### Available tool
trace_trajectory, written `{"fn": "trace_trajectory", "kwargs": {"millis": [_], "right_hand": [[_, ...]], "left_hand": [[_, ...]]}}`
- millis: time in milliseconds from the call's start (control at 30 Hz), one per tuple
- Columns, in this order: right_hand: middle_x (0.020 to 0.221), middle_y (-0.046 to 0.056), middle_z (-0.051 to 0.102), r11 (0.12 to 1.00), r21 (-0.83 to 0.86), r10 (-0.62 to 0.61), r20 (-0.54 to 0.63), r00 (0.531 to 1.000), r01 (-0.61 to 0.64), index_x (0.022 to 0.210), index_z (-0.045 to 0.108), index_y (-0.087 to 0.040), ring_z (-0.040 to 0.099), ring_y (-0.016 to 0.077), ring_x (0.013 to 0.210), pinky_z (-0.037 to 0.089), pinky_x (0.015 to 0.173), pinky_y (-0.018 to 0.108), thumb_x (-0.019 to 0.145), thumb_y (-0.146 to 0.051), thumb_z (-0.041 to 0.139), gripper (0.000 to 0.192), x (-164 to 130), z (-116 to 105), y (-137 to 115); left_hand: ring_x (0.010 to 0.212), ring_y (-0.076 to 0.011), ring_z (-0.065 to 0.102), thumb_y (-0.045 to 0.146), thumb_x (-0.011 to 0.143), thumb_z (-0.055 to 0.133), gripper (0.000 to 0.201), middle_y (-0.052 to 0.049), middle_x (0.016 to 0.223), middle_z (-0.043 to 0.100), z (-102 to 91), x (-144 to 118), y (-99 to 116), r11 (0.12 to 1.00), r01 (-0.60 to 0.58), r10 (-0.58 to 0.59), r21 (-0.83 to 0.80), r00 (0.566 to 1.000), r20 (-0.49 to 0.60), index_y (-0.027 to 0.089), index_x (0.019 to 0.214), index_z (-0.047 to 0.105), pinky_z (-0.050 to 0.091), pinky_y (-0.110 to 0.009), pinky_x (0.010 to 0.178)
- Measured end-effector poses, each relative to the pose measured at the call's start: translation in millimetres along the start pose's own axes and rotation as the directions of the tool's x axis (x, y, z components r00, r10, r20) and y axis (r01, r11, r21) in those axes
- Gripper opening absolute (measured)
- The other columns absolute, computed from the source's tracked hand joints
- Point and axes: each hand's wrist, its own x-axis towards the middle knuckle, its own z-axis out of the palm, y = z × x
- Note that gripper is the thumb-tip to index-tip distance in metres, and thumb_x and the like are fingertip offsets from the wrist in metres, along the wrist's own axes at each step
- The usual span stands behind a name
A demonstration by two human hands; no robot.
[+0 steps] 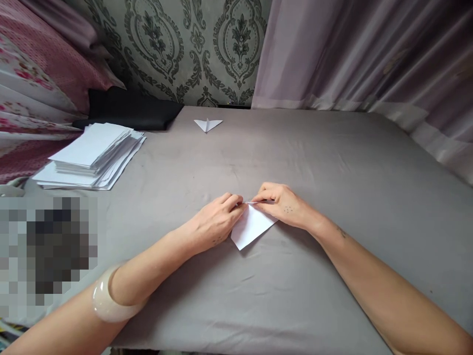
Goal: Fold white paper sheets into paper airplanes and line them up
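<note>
The left hand (218,222) and the right hand (283,204) are meeting near the middle of the view, fingertips almost touching; both are pinching the top edge of a folded sheet of white paper (252,228), the left closing narrowly on its upper left corner, the right pressing along its upper right edge; the paper itself is lying flat, spreading from between the fingertips toward 6 o'clock, its pointed lower corner sitting just below the left hand's knuckles. A pale, glossy bangle (111,300) is circling the left forearm, toward 7 o'clock from the hands.

Everything is resting on a wide surface covered by a grey cloth (332,172), faintly creased. At 12 o'clock from the hands, well apart, a small folded paper plane (208,124) is lying near the far edge. At 10 o'clock a loose stack of white sheets (94,155) is sitting, and beyond it a black cushion (129,111) is lying against the wall. Green patterned wallpaper (192,49) is filling the back; lilac curtains (369,54) are hanging toward 1 and 2 o'clock; pink floral fabric (40,74) is bunching at 10 o'clock.
</note>
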Motion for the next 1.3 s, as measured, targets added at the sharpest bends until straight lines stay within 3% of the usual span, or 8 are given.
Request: {"fn": "trace_trajectory", "kwargs": {"millis": [167,333,433,700,1033,1300], "right_hand": [[0.084,0.002,0.059,0.949,-0.252,-0.185,0.036,0.982,0.188,0.087,0.073,-0.025,0.052,0.0137,0.082,0.038,0.069,0.025,0.093,-0.021,0.05,0.024,-5.9,-2.9,-5.4],[0.09,0.004,0.057,0.794,-0.553,-0.248,0.086,0.965,0.253,0.092,0.069,-0.022,0.045,0.0146,0.076,0.033,0.062,0.027,0.095,-0.017,0.045,0.025,-16.6,-0.9,-12.7],[0.095,0.005,0.057,0.722,-0.638,-0.274,0.093,0.957,0.269,0.099,0.065,-0.021,0.044,0.0157,0.078,0.033,0.064,0.028,0.095,-0.014,0.045,0.022,-21.4,2.4,-15.4],[0.092,0.005,0.058,0.67,-0.698,-0.277,0.081,0.957,0.253,0.101,0.062,-0.019,0.045,0.017,0.077,0.031,0.064,0.03,0.095,-0.01,0.04,0.024,-25.2,7.9,-18.9],[0.091,0.005,0.056,0.676,-0.694,-0.269,0.082,0.96,0.248,0.103,0.062,-0.018,0.045,0.0168,0.077,0.031,0.065,0.031,0.094,-0.009,0.042,0.024,-25.8,9.7,-19.1],[0.09,0.004,0.055,0.722,-0.652,-0.253,0.065,0.965,0.233,0.102,0.061,-0.021,0.045,0.0162,0.077,0.033,0.066,0.029,0.095,-0.01,0.042,0.023,-27.5,7.2,-16.3]], "left_hand": [[0.089,-0.0215,0.05,0.016,0.097,0.033,0.033,-0.015,0.111,0.054,3.0,-1.4,-1.8,0.999,0.023,-0.023,-0.024,1.0,0.018,0.009,0.124,0.051,0.048,-0.036,0.082],[0.091,-0.0221,0.05,0.017,0.097,0.033,0.034,-0.015,0.113,0.054,4.8,-2.3,-2.8,0.998,0.043,-0.041,-0.036,0.999,0.033,0.01,0.126,0.05,0.048,-0.036,0.081],[0.091,-0.0217,0.05,0.019,0.098,0.032,0.035,-0.014,0.113,0.055,4.1,-2.5,-3.1,0.998,0.047,-0.046,-0.046,0.999,0.025,0.011,0.127,0.05,0.048,-0.036,0.08],[0.093,-0.0215,0.052,0.023,0.1,0.029,0.036,-0.015,0.115,0.055,2.5,-3.0,-4.0,0.992,0.076,-0.074,-0.1,0.997,0.018,0.013,0.128,0.05,0.048,-0.037,0.081],[0.097,-0.0214,0.052,0.025,0.1,0.031,0.034,-0.013,0.119,0.056,1.4,-2.9,-4.2,0.971,0.146,-0.142,-0.19,0.989,0.039,0.015,0.127,0.049,0.046,-0.036,0.083],[0.095,-0.0224,0.051,0.025,0.1,0.029,0.04,-0.015,0.119,0.055,3.4,-3.1,-5.1,0.992,0.091,-0.089,-0.089,0.996,0.025,0.016,0.134,0.047,0.047,-0.036,0.079]]}}
